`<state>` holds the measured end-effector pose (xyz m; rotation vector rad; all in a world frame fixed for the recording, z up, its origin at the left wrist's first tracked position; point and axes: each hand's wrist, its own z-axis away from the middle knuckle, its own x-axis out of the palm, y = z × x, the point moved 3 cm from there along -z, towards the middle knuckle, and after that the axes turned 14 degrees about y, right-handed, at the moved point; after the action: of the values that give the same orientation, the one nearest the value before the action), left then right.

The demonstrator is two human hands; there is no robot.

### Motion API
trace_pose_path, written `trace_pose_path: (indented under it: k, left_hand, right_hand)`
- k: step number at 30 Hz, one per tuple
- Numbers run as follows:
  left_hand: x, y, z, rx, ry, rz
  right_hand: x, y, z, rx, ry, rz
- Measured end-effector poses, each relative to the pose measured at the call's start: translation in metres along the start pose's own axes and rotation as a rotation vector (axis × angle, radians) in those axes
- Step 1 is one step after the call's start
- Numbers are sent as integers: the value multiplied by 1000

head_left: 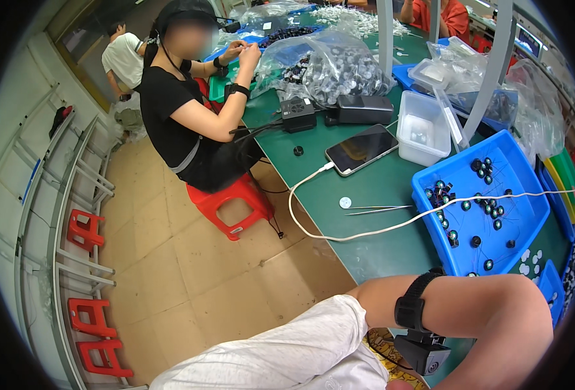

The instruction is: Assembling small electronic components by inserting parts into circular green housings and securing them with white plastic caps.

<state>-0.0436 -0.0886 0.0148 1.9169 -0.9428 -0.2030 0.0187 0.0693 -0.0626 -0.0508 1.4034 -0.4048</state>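
Neither of my hands shows. One bare, bent arm point(489, 302) of mine comes out of a light sleeve point(281, 344) at the lower edge and folds back below the frame. A black strap point(410, 305) circles it, with a small black camera point(423, 354) hanging underneath. A sliver of skin at the bottom edge is too small to identify. Just beyond the arm, a blue tray point(434, 250) holds several small round black parts with shiny greenish faces and thin wires. Left of the tray lie metal tweezers point(378, 210) and a small whitish disc point(345, 202).
A white cable point(359, 236) runs from a phone point(361, 150) across the tray. Behind are a clear plastic tub point(424, 133), a black box point(364, 109) and a bag of parts point(339, 68). A co-worker point(177, 97) sits on a red stool point(232, 205) at the table's left edge.
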Motion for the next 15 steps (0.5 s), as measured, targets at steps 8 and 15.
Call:
trace_pose_path:
  k: [8,15]
  left_hand:
    - [-4,-2,1,5,11,22]
    - [5,-3,-2,4,6,26]
  right_hand:
    - [0,2,3,17,11,8]
    - [-2,1,12,33,45,18]
